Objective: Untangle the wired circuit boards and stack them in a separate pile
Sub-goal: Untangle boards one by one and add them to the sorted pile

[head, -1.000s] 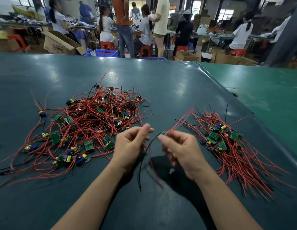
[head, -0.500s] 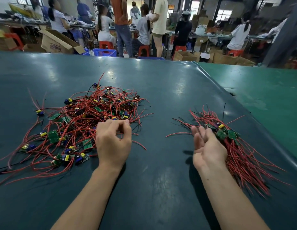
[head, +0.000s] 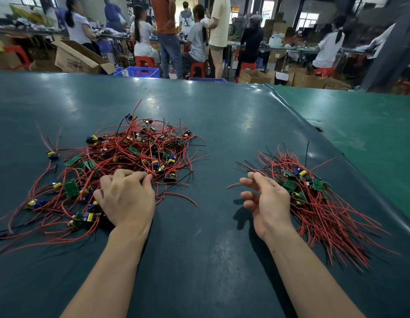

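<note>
Head view is showing you a broad dark worktop (head: 222, 260) with bare room between the tangled pile (head: 130, 157) on your left and the sorted pile (head: 314, 198) near the right edge. Those boards are likely weighing little, with springy wires snagging, so you are better off taking a board than tugging leads. Your left hand (head: 127, 198) is curling into the tangle, though whether it is gripping anything is hidden; your right hand (head: 268, 200) is hanging loose and empty beside the sorted pile.

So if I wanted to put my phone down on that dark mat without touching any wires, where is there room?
The bare mat between the two forearms is free, running up between the tangled pile and the sorted pile. The far stretch beyond both piles is bare too. It is crowded under the left hand, which is in the tangle, and beside the right hand.
</note>
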`<state>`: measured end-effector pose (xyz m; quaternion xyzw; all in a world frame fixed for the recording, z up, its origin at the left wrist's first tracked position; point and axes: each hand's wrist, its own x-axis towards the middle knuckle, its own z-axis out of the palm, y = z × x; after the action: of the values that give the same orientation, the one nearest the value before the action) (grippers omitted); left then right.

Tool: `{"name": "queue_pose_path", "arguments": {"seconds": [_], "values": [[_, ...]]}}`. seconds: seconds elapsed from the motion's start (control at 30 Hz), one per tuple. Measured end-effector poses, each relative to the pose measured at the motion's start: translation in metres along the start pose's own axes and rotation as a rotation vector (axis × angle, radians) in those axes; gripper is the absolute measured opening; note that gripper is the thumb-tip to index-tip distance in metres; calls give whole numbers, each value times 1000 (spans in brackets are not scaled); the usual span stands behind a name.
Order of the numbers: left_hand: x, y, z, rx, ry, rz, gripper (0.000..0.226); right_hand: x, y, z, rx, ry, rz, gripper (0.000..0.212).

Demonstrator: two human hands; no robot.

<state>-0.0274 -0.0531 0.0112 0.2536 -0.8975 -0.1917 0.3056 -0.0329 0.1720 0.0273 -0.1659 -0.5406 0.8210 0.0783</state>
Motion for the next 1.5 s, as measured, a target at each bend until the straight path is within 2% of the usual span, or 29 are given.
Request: {"name": "queue_pose_path", "arguments": {"seconds": [0.07,0.2,0.4,0.63,0.7,0.83,0.97,1.07,1.17,1.2,1.27,1.33,1.5], "values": [[-2,0,0,-54,45,33,18,0,1,0,-25,-26,-8,13],[-2,0,-2,-150,28,22,25,0,3,1,-53,-43,-14,14],[-2,-4,1,20,-119,76,24,1,3,0,-45,-54,-1,13],[-3,-5,-7,24,-171,124,31,0,2,1,-54,-61,-1,13],[-2,-3,-7,-69,-66,155,28,1,2,1,-58,-62,-1,13],[-5,2,-11,-263,316,261,33,1,1,1,-64,-64,9,11],[-4,4,-9,-369,411,286,38,1,1,0,-77,-101,2,12],[-9,10,-10,-505,497,611,27,-3,1,1,-118,-272,28,15],[-27,25,-11,-696,375,889,28,-11,6,6,-168,-566,113,34],[-34,31,-9,-732,322,928,31,-14,8,8,-176,-642,126,34],[-47,39,-5,-772,205,961,34,-16,12,10,-137,-704,97,22],[-52,45,0,-814,90,913,31,-15,11,9,-79,-662,38,15],[-44,40,7,-966,-135,563,13,-11,10,5,-170,-497,-92,12]]}}
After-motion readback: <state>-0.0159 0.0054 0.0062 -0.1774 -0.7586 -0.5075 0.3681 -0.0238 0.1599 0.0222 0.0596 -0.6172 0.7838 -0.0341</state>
